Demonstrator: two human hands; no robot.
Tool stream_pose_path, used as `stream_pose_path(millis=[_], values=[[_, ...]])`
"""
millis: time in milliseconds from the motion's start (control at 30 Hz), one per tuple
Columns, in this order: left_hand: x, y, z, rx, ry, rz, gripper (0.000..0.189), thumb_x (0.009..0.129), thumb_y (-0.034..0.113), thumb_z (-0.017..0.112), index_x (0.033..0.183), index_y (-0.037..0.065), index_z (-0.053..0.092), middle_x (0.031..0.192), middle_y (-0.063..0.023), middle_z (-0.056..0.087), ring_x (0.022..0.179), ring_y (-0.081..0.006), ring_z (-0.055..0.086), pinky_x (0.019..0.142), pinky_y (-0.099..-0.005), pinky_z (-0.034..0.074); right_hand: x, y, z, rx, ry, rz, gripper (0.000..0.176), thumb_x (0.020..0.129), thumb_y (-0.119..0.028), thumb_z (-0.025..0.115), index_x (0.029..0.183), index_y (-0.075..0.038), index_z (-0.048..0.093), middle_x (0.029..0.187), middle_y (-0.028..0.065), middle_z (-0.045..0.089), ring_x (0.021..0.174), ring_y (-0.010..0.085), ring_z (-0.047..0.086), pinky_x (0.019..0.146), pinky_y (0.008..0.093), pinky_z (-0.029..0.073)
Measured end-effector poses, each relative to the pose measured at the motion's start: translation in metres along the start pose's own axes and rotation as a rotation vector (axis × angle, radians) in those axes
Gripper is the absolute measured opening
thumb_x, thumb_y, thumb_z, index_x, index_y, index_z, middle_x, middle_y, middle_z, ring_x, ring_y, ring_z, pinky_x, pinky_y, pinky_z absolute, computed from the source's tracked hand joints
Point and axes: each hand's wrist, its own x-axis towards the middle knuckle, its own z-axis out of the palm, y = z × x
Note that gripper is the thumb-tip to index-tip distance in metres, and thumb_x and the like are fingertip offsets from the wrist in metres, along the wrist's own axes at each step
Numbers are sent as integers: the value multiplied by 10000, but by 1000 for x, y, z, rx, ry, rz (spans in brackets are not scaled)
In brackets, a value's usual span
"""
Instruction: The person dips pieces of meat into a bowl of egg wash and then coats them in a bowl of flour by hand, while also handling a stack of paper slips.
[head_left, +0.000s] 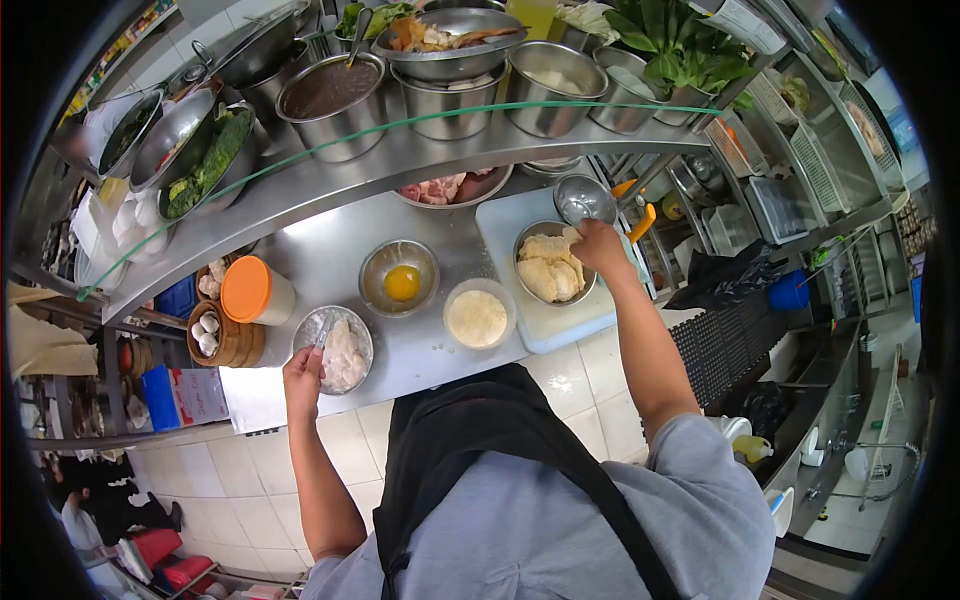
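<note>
My left hand [303, 378] is closed on the handle of a slim metal utensil [322, 332], whose kind I cannot make out. It reaches into a metal bowl [301, 335] of pale, whitish raw pieces [345, 358]. My right hand [600, 248] is closed at the edge of a metal bowl [522, 285] heaped with crumb-coated pieces [550, 268]. Its fingertips meet the rim of a small empty metal bowl [585, 198]; what they grip is hidden. Between my hands stand a bowl [432, 265] with egg yolk [402, 284] and a tub of pale crumbs [478, 318].
A blue-white cutting board [560, 335] lies under the right-hand bowl. To the left are an orange-lidded tub [250, 290] and bamboo steamers [238, 342]. Raw meat [440, 188] sits behind, below a steel shelf [430, 160] carrying several pots. Another person [115, 500] is far left.
</note>
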Motion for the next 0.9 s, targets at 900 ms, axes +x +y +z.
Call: stream_pose_path(millis=[900], values=[[-20,10,-27,689,184,87,308,889,263,663,1089,31,698,910,-215,714,863,-385,691,786,-435,532,-10,-49,31,149,154,-217,241,783,28,558,965,-34,704,1000,202,687,972,396,649,860,449,522]])
